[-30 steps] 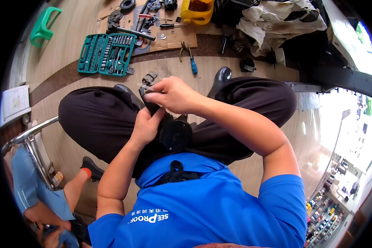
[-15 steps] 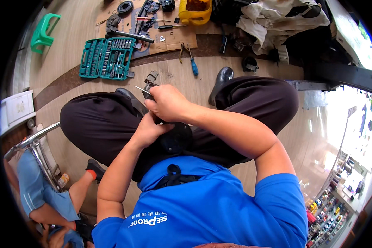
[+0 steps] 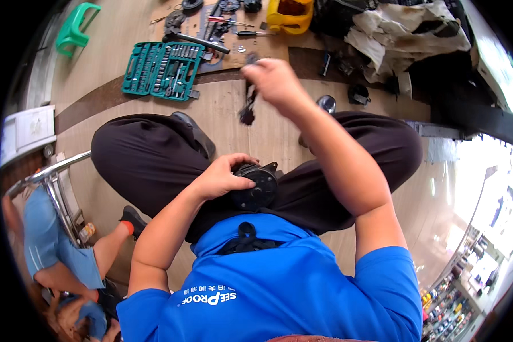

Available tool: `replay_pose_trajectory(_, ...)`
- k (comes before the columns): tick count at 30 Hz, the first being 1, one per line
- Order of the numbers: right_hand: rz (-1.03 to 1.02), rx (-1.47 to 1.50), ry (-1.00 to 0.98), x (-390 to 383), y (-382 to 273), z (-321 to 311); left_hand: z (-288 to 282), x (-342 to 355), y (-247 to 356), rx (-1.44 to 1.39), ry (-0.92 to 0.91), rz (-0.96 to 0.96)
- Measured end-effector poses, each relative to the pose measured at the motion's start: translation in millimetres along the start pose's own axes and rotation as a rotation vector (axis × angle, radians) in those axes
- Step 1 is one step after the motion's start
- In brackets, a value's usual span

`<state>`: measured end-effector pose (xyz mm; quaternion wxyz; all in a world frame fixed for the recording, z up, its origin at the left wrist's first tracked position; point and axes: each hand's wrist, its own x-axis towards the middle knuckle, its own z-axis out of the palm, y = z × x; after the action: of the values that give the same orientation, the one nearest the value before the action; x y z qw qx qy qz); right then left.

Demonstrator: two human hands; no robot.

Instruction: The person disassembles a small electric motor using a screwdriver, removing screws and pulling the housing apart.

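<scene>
A black round, disc-shaped part (image 3: pixel 258 191) with a small tab on its rim rests over my lap. My left hand (image 3: pixel 225 178) grips it, thumb on its flat face and fingers behind. Out in front, above the floor, my right hand (image 3: pixel 273 80) is closed around a dark metal part (image 3: pixel 247 113). That part hangs below my fingers, and blur hides its exact kind. Another dark piece of it shows above my fingertips. The floor beyond my right hand, where pliers and a blue-handled screwdriver lay, is covered by the hand and arm.
An open green socket set (image 3: pixel 162 71) lies front left, beside cardboard (image 3: pixel 233 57) bearing tools and dark parts. A yellow jug (image 3: pixel 290 16) stands behind. Pale cloth (image 3: pixel 407 34) is at the far right, a green stool (image 3: pixel 77 31) far left. Another person (image 3: pixel 62 245) sits lower left.
My hands have come apart. My right hand has moved forward, away from my lap, carrying the metal part. My left hand stays on the round part, now more fully in sight.
</scene>
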<state>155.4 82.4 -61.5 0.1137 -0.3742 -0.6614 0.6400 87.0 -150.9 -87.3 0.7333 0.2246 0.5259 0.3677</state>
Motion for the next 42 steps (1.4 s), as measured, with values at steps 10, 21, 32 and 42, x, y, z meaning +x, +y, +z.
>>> replay_pose_trajectory(10,0.269,1.119,-0.148,8.7,19.1,-37.7,-7.3,0.2,-11.9,-0.022,0.091,0.058)
replay_pose_trajectory(21,0.391,1.205,0.06,17.4,32.6,-47.4,-5.2,-6.1,-1.2,0.069,0.116,0.052)
replay_pose_trajectory(32,0.255,1.356,-0.184,14.1,32.0,-49.9,-7.4,-9.1,-4.7,0.016,0.006,0.085)
replay_pose_trajectory(42,0.144,1.285,-0.223,4.8,30.1,-49.4,-2.2,-21.9,8.0,-0.198,0.099,0.13)
